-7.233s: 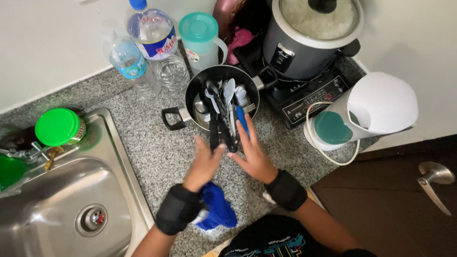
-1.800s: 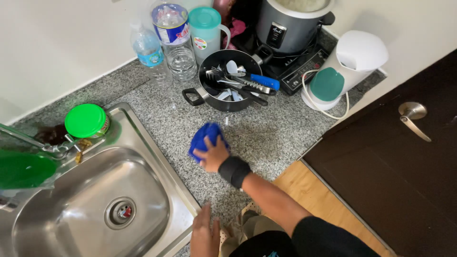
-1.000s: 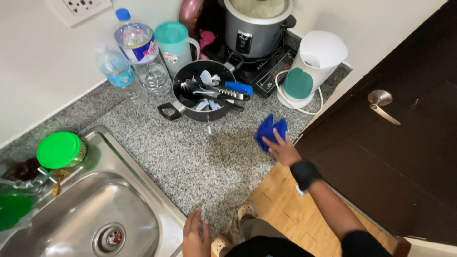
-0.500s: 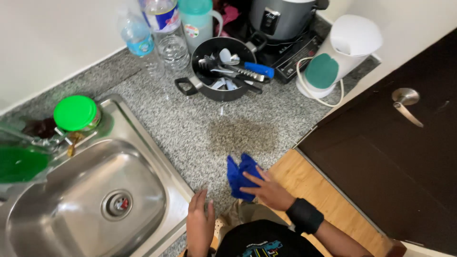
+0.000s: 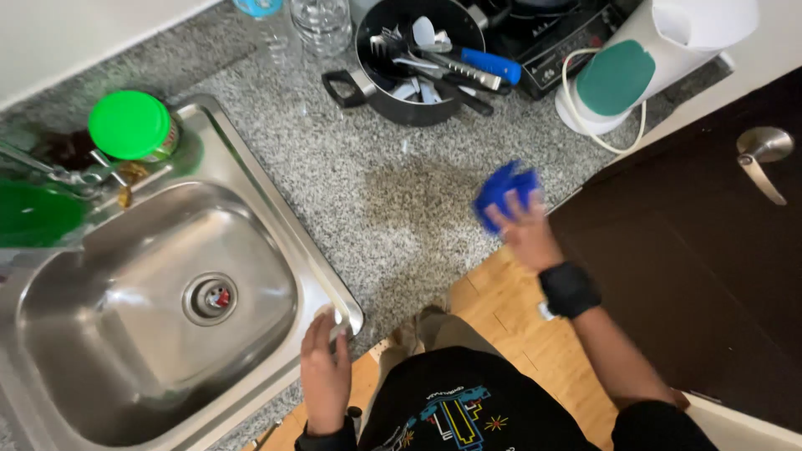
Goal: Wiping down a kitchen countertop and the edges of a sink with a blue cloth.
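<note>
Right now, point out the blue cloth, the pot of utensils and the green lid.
blue cloth [image 5: 504,188], head view, middle of the bunched fabric.
pot [image 5: 386,93], head view, its near outer wall.
green lid [image 5: 129,124], head view, centre of the top.

free: bare granite worktop between sink and door edge; back: black pot full of utensils, white kettle, water bottles block; left: green-lidded jar crowds sink rim; right: dark door walls off

Home kitchen: steel sink set in granite counter, pot of utensils, white kettle.
</note>
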